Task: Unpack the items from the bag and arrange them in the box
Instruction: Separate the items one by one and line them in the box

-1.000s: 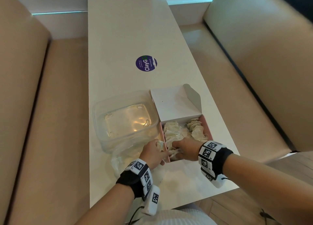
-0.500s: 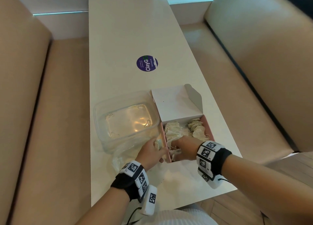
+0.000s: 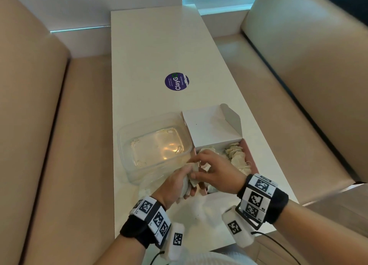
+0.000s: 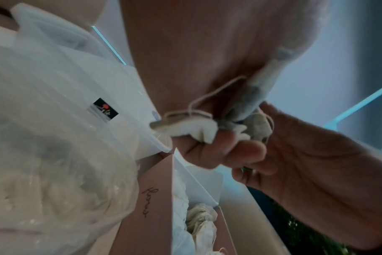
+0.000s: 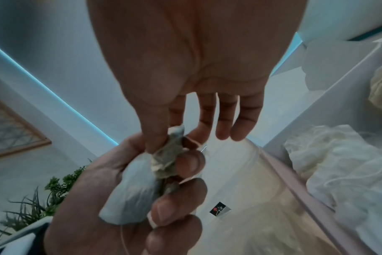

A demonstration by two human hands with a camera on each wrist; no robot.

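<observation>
White table (image 3: pixel 151 51), tea bags (image 5: pixel 164 160) pinched between fingers (image 5: pixel 155 136)

The long white rectangular tabletop (image 3: pixel 151 51) carries a round purple sticker (image 3: pixel 176 81), a clear plastic tub (image 3: pixel 127 145), an open pink cardboard box (image 3: pixel 248 151), and a crumpled clear plastic bag (image 3: pixel 146 187).

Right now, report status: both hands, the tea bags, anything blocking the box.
Left hand grips a bunch of tea bags. Right hand pinches one off the bunch. Box open, part filled. Nothing blocking; clear tub sits beside it.
</observation>
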